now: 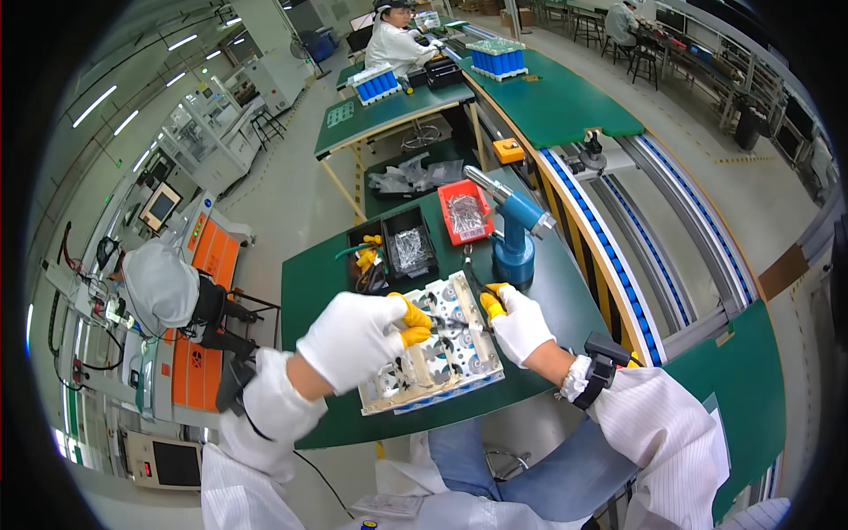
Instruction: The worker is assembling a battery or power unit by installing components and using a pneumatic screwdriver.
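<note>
My left hand (358, 340), in a white glove with yellow fingertips, is over the left side of a white-framed battery pack (437, 375). Its fingers are pinched together; whatever is between them is hidden. At the pack's right edge my right hand (521, 327), gloved the same way, has its thumb and finger closed. A dark slender piece (474, 276) runs up from those fingertips, too small to name. Silvery round plates and dark gaps cover the pack's top, and a blue strip shows along its near side. Between the hands lies a small dark object (452, 323) whose kind is unclear.
A blue upright hand tool (512, 252) stands beyond my right hand. Near it are a red bin (465, 212) of metal parts, a black bin (411, 250) and yellow-handled tools (367, 258). A roller conveyor (609, 265) runs along the right. Co-workers (393, 44) are farther off.
</note>
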Demonstrator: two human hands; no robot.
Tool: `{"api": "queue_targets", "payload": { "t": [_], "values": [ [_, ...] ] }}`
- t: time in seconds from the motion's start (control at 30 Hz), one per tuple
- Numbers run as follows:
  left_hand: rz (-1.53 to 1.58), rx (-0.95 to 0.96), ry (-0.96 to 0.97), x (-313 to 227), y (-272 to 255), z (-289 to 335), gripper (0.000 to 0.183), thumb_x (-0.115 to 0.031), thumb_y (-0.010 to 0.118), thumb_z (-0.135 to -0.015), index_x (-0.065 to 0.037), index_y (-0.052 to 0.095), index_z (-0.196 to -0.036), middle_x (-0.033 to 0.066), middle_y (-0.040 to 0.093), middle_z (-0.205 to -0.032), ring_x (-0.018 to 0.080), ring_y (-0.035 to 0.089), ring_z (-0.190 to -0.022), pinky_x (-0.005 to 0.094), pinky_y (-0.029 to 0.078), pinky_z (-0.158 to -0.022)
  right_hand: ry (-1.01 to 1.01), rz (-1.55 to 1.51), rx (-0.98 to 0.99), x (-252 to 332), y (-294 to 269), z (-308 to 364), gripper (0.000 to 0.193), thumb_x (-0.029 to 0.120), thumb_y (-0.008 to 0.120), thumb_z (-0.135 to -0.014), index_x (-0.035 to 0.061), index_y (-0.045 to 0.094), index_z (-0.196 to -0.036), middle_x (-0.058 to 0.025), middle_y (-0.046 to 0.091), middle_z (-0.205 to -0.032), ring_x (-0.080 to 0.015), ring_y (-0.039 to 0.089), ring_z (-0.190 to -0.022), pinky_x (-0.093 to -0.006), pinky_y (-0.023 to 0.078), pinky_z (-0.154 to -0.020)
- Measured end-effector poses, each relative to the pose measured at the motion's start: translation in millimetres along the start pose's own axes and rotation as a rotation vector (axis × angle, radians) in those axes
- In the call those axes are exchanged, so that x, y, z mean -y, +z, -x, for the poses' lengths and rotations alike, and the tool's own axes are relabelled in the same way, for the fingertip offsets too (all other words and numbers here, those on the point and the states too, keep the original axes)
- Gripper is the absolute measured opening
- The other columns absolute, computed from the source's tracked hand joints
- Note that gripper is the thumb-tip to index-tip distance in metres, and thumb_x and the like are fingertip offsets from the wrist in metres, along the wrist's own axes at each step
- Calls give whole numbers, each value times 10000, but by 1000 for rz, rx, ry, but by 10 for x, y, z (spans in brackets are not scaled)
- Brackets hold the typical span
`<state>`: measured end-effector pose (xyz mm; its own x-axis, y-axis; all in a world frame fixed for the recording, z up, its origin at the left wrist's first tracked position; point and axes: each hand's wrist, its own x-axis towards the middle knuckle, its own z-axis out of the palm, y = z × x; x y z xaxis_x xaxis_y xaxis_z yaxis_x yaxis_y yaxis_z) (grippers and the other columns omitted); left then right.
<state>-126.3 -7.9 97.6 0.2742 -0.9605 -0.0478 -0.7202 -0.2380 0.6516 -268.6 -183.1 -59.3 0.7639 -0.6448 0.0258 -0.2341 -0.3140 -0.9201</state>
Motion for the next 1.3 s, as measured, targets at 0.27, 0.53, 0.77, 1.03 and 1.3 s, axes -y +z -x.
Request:
{"api": "queue_targets", "payload": {
  "t": [0.27, 0.53, 0.77, 1.03, 1.3],
  "values": [
    [-170, -326, -152, 472, 966, 447, 109, -82, 724, -842, -35, 712, -940, 143, 687, -737, 206, 671, -616, 313, 520, -581, 242, -13, 143, -391, 63, -96, 315, 46, 490, -937, -5, 566, -1238, -176, 641, -991, -261, 608, -834, -338, 484, -734],
    [-165, -184, -304, 414, 992, 451, 118, -99, 700, -867, -20, 684, -952, 164, 686, -766, 245, 695, -682, 342, 533, -630, 342, -70, 373, -277, -137, -74, 300, 184, 571, -964, -3, 600, -1196, -209, 667, -974, -344, 647, -869, -389, 510, -782],
    [-301, -350, -150, 423, 985, 537, 128, -125, 717, -835, -33, 684, -919, 158, 684, -839, 317, 674, -748, 377, 543, -669, -609, 304, 251, 395, -135, 245, 153, 222, 669, -887, 97, 662, -976, -79, 637, -932, -268, 653, -846, -355, 547, -687],
    [-357, -347, 30, 434, 953, 550, 144, -120, 733, -795, -37, 688, -903, 128, 679, -839, 308, 659, -708, 358, 541, -641, -618, 586, 551, 492, -90, 251, 122, 223, 635, -887, 119, 630, -950, -59, 622, -850, -247, 655, -792, -367, 541, -648],
    [497, 73, -485, 465, 751, 420, 145, -103, 567, -909, -6, 637, -991, 93, 687, -829, 132, 574, -570, 278, 454, -492, -683, 496, 521, 374, -107, 246, 139, 203, 641, -874, 119, 613, -981, -79, 618, -792, -280, 658, -749, -389, 534, -644]
  ]
}}
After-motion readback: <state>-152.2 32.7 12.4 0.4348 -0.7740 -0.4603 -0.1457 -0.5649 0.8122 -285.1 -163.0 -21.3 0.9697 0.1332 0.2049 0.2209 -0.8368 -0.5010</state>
